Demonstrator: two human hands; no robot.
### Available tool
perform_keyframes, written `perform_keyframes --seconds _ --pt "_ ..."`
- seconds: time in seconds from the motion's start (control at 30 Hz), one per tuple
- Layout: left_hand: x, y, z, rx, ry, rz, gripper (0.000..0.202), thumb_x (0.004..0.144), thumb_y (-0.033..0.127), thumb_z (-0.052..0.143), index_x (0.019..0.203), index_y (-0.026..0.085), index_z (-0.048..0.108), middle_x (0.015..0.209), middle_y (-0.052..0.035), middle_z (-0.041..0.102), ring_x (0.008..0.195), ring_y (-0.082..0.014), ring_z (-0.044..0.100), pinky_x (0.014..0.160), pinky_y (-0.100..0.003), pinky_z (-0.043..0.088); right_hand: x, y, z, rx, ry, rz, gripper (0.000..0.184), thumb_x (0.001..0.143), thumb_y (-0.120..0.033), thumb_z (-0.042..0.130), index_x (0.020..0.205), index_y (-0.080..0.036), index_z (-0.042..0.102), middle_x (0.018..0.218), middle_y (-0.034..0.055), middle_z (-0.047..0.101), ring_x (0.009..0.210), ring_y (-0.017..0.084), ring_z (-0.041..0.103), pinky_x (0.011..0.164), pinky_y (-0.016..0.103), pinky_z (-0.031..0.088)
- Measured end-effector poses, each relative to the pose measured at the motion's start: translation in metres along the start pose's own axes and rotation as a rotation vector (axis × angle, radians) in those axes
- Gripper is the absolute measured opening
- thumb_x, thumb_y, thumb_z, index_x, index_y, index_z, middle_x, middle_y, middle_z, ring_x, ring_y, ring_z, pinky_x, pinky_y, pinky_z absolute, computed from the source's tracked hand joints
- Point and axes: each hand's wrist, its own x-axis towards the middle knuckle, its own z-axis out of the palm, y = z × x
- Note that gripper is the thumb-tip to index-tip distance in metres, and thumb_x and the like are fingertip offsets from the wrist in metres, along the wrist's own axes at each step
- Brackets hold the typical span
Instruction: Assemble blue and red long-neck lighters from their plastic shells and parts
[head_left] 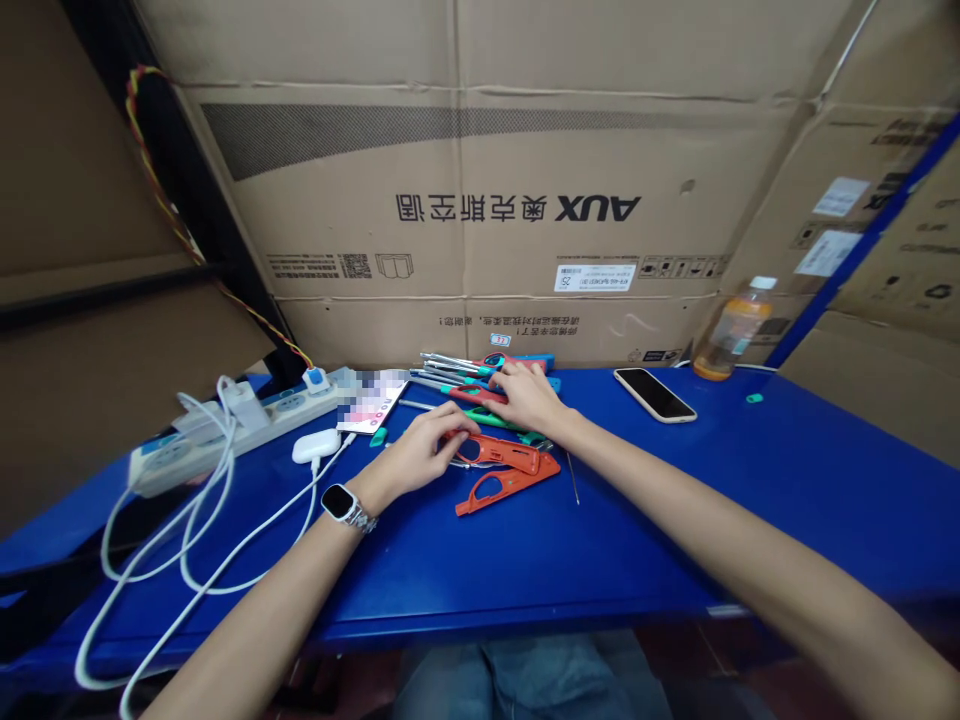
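My left hand [424,448], with a watch on its wrist, rests on the blue table [675,500], fingers curled onto an opened orange lighter body [499,452]. A matching orange shell half [504,486] lies just in front of it. Farther back, my right hand [526,395] lies palm down over a pile of long-nozzle lighters [457,372] in red, green and blue, its fingers bent on a red one. A thin metal rod [572,478] lies to the right of the orange parts.
A power strip [225,428] with white cables [187,540] and a white earbud case [316,445] sit at the left. A phone [655,394] and an orange drink bottle [731,335] stand at the right. Cardboard boxes [487,200] wall the back.
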Motion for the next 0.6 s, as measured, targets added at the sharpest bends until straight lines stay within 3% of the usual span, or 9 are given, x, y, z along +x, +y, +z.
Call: perform_keyframes --seconds 0.4,0.6 --pt "0.0 0.0 0.003 -0.008 -0.003 -0.017 0.02 0.097 0.022 0.045 0.098 0.019 0.065 0.097 -0.0057 0.06 0.086 -0.0173 0.06 0.078 -0.031 0.049 -0.021 -0.002 0.002 -0.125 0.062 0.044 0.024 0.086 -0.038 0.056 0.087 -0.016 0.068 0.099 0.0132 0.069 0.094 0.029 0.059 0.085 0.041 0.032" --pt "0.001 0.0 0.002 -0.015 0.016 -0.053 0.024 0.098 0.023 0.042 0.101 0.019 0.065 0.098 -0.0062 0.059 0.082 -0.0174 0.06 0.074 -0.031 0.05 -0.022 -0.005 0.002 -0.064 0.077 0.081 0.022 0.085 -0.036 0.057 0.082 -0.016 0.067 0.095 0.0124 0.07 0.093 0.028 0.06 0.082 0.04 0.033"
